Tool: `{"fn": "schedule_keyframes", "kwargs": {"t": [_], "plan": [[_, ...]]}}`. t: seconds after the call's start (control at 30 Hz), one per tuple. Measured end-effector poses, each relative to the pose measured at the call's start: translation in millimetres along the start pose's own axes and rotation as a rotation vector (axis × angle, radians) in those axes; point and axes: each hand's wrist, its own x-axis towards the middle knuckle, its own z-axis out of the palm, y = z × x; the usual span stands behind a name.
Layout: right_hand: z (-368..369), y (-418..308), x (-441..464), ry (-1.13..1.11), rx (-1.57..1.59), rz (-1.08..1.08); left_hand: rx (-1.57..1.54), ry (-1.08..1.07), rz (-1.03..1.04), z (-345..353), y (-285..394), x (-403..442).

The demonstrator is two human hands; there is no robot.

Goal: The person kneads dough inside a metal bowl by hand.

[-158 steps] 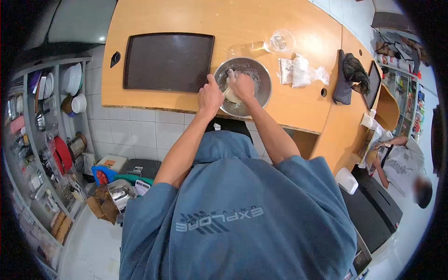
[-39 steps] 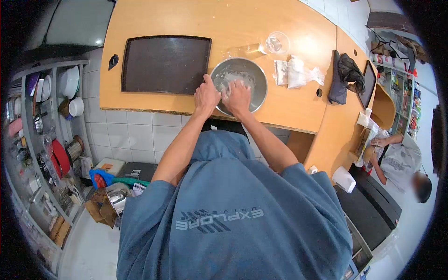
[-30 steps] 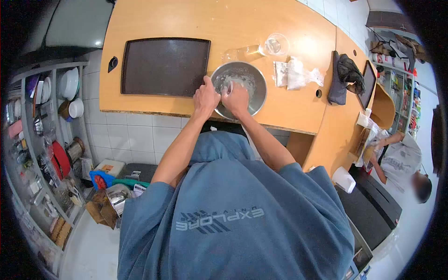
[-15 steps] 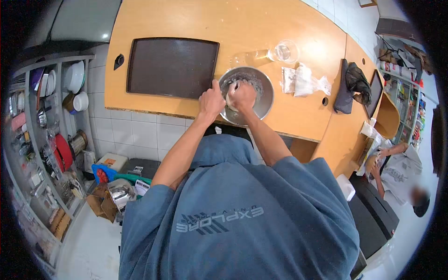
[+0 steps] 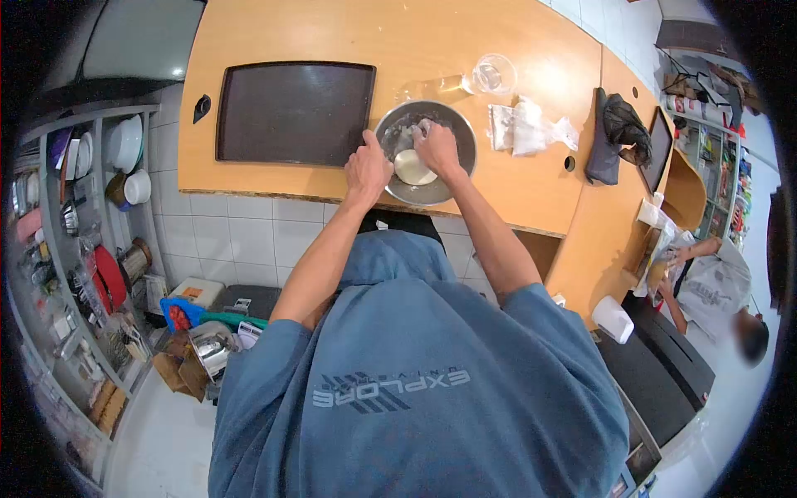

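A metal mixing bowl [image 5: 466, 153] stands at the front edge of the wooden table, with pale residue smeared on its inner wall. Inside lies a smooth, round lump of pale dough [image 5: 413, 168]. My left hand [image 5: 368, 172] is closed on the bowl's left rim. Reaching in over the right side, my right hand [image 5: 436, 148] has curled fingers with whitish residue on them, just above the dough near the far wall. Whether those fingers pinch anything is hidden.
Left of the bowl is a dark baking tray [image 5: 295, 114]. A clear plastic cup [image 5: 494, 75] and white plastic bags [image 5: 530, 129] lie behind and right. Farther right are a black bag [image 5: 624, 133] and another person [image 5: 706, 278] holding something. Shelves [image 5: 75, 249] stand left.
My right hand has lifted off the dough toward the bowl's far side, leaving the lump in view. My left hand stays at the rim. The whole view has shifted slightly.
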Motion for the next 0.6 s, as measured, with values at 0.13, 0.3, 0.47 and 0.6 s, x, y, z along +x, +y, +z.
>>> {"fn": "schedule_keyframes", "kwargs": {"t": [0.13,0.3,0.47,0.6], "plan": [[9,-5,-14,0.011,0.015,0.008,-0.003,-0.014,-0.039,-3,8,-1],[24,-14,-42,0.209,-0.106,-0.133,-0.028,-0.024,-0.026,0,5,-1],[30,-26,-51,0.170,-0.066,0.013,-0.024,-0.018,-0.033,0,6,-2],[31,-29,-35,0.104,-0.120,0.070,-0.003,-0.032,-0.026,1,4,1]]}}
